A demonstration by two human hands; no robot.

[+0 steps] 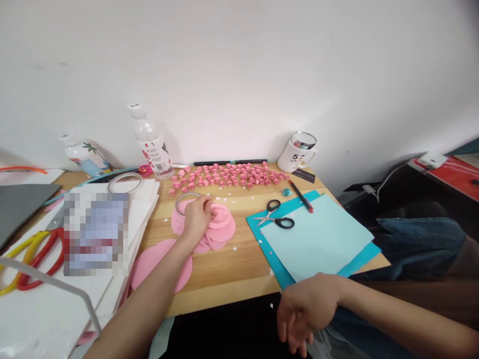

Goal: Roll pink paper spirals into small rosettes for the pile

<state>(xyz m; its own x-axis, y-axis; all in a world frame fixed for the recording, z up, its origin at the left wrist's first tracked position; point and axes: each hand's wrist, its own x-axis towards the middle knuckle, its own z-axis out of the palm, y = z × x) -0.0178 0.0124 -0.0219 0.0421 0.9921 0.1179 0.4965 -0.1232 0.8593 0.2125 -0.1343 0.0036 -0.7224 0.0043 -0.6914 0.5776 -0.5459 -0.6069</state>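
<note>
My left hand [199, 217] is over a pile of pink paper circles and spirals [220, 230]. Its fingers are curled together at the edge of the top pink paper spiral [224, 214]; the fingertips are partly hidden. My right hand [307, 310] hangs past the front edge of the table, fingers loosely apart and pointing down, with nothing seen in it. Beside my left forearm lies a stack of large pink paper circles [183, 271]. Behind the hands, many small rolled pink paper flowers [232, 175] are spread along the back of the table.
Black-handled scissors [275, 215] lie spread on light blue paper [318, 234]. A red-black pen [301, 196], a mug [296, 153] and a clear bottle [151, 144] stand or lie further back. Red-and-yellow-handled scissors [47, 259] rest on white papers [142, 209] at left.
</note>
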